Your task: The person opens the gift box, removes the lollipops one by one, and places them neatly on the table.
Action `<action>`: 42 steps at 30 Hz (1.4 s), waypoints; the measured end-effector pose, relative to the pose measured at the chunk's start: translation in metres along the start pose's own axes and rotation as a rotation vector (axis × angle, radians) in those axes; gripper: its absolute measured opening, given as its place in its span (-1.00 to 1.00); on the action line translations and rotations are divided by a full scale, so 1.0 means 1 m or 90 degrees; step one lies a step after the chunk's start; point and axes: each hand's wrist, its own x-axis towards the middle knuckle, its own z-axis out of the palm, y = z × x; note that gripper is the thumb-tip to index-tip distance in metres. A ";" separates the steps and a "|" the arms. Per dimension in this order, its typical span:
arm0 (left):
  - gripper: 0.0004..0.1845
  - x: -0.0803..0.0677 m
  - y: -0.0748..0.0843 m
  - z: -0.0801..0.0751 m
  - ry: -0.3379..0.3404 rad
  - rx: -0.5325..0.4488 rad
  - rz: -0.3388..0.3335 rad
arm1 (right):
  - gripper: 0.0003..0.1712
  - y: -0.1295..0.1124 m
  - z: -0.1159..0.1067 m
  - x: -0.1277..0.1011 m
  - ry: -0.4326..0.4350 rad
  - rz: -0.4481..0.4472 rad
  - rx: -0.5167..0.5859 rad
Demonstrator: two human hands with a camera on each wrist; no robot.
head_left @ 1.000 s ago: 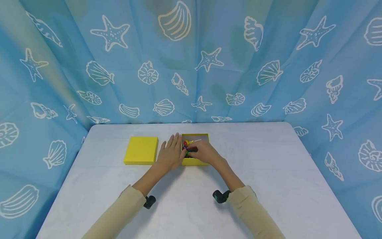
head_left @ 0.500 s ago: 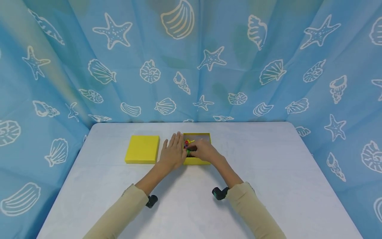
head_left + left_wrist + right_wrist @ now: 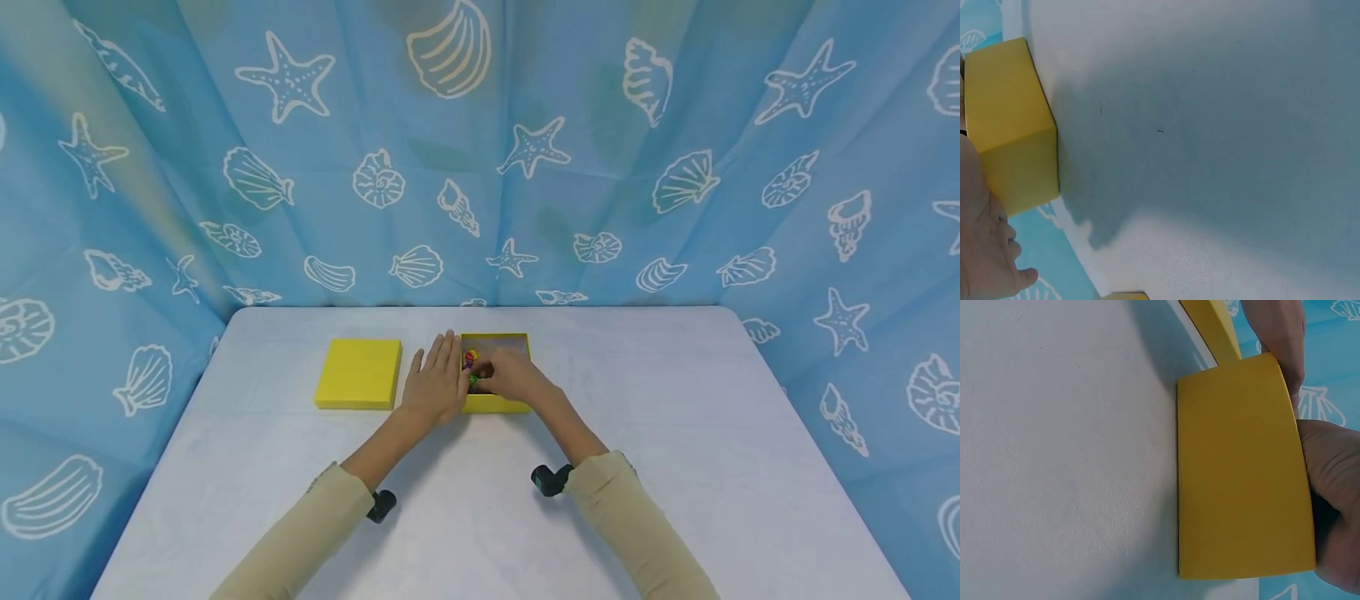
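My left hand (image 3: 435, 385) rests flat against the open yellow cardboard box (image 3: 495, 403), frame centre; my right hand (image 3: 512, 377) is curled inside over the colourful wrapped candies (image 3: 470, 360), grip unclear.

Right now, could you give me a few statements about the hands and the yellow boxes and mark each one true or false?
1. The left hand lies with straight fingers against the left side of the open yellow box. True.
2. The right hand rests flat on the table, away from the box. False: it reaches into the open box, fingers curled over the colourful sweets.
3. The yellow lid lies on the table to the left of the open box. True.
4. The lid sits on the open box. False: it lies apart, beside the left hand.
5. The backdrop is plain white. False: the blue curtain bears shells and starfish.
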 end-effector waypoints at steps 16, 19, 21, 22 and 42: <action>-0.33 0.000 0.001 0.001 -0.009 -0.003 -0.010 | -0.86 -0.001 -0.001 0.002 -0.012 -0.010 -0.015; -0.33 -0.001 0.001 0.001 -0.002 -0.010 -0.006 | -0.88 0.000 0.000 0.003 -0.008 -0.014 -0.013; -0.33 -0.002 0.001 0.001 0.003 -0.010 -0.004 | -0.89 0.000 0.001 0.003 -0.009 -0.013 -0.011; -0.32 -0.002 0.001 0.001 0.007 -0.009 -0.002 | -0.89 0.001 0.002 0.003 -0.010 -0.012 -0.012; -0.33 0.000 0.001 0.001 -0.007 -0.003 -0.008 | -0.87 0.002 0.002 0.003 -0.018 -0.025 0.070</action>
